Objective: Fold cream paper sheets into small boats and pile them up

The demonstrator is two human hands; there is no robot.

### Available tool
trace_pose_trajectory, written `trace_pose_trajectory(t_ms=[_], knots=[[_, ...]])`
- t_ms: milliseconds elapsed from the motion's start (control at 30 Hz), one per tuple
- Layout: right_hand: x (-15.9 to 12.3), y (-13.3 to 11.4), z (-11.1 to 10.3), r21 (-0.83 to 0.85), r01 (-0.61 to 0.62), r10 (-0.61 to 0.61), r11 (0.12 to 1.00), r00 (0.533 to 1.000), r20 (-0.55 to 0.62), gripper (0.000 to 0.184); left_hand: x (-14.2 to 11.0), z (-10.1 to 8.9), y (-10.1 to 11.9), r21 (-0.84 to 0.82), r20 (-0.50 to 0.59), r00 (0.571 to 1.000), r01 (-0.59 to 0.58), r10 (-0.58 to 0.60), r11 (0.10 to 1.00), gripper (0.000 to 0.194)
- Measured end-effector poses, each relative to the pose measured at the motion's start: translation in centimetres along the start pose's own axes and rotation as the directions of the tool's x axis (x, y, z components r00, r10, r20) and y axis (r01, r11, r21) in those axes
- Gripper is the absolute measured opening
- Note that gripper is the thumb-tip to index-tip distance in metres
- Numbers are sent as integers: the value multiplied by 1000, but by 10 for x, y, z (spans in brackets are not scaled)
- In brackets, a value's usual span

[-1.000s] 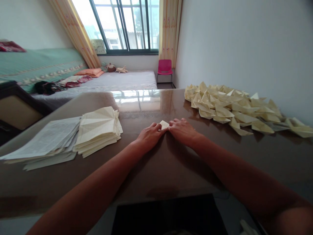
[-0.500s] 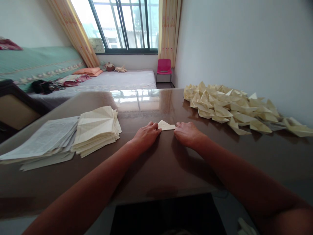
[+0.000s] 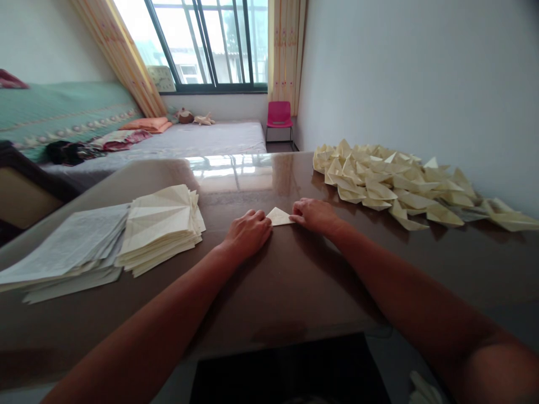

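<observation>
A small piece of folded cream paper, roughly triangular with its peak pointing away from me, lies on the brown table between my hands. My left hand has its fingers curled together at the paper's left end. At the right end, my right hand pinches the edge between thumb and fingers. Both ends of the paper are partly covered by fingertips. To the left lies a stack of creased cream sheets. A heap of folded paper boats covers the right rear of the table.
Printed white sheets lie at the left, partly beneath the cream stack. The glossy brown table has its near edge in front of me. Beyond it are a bed, a pink chair and a window. A white wall borders the right side.
My hands moved apart, showing more of the folded paper. The flap on its right half now lies in a plainer triangle, and my right hand has shifted slightly up and inward.
</observation>
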State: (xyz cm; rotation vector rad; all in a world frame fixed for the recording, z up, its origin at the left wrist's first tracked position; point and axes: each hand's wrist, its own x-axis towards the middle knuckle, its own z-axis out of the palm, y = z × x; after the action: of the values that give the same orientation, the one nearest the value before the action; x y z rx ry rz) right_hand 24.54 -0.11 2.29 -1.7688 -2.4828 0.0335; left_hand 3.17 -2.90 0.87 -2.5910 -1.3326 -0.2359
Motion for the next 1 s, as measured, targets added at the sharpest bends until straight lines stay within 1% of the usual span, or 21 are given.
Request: trace_pose_trajectory(t_ms=[167, 333, 467, 533, 667, 733, 800, 867, 900, 967, 1000], knots=[[11, 9, 12, 234, -1, -1, 972, 1000, 6, 28, 3, -1, 1, 2, 21, 999, 47, -47, 999, 33], [15, 12, 16, 358, 28, -42, 933, 999, 32, 27, 4, 0, 1, 1, 15, 998, 57, -57, 998, 30], [12, 9, 16, 490, 22, -68, 871, 995, 77, 19, 3, 2, 0, -31, 2, 997, 82, -82, 996, 26], [12, 8, 19, 565, 36, -90, 825, 994, 68, 22, 2, 1, -1, -55, 0, 995, 99, -99, 994, 25], [14, 11, 23, 734, 37, -132, 678, 989, 71, 40, 2, 1, -4, -106, 3, 992, 122, -123, 987, 34], [15, 11, 23, 783, 63, -159, 619, 986, 47, 45, 2, 2, -6, -127, -38, 993, 109, -114, 986, 41], [15, 10, 22, 817, 103, -200, 567, 980, 15, 45, 3, 4, -9, -165, -90, 991, 79, -95, 983, 48], [14, 8, 20, 859, 127, -247, 496, 969, 0, 43, 4, 8, -11, -253, -115, 989, 64, -96, 965, 51], [14, 7, 19, 881, 129, -267, 456, 964, -3, 42, 5, 10, -11, -315, -113, 987, 75, -115, 946, 51], [14, 5, 19, 914, 120, -298, 387, 955, 1, 39, 7, 13, -10, -448, -88, 981, 119, -176, 886, 46], [14, 4, 19, 921, 118, -299, 370, 954, -2, 37, 8, 14, -10, -507, -73, 976, 140, -204, 851, 42]])
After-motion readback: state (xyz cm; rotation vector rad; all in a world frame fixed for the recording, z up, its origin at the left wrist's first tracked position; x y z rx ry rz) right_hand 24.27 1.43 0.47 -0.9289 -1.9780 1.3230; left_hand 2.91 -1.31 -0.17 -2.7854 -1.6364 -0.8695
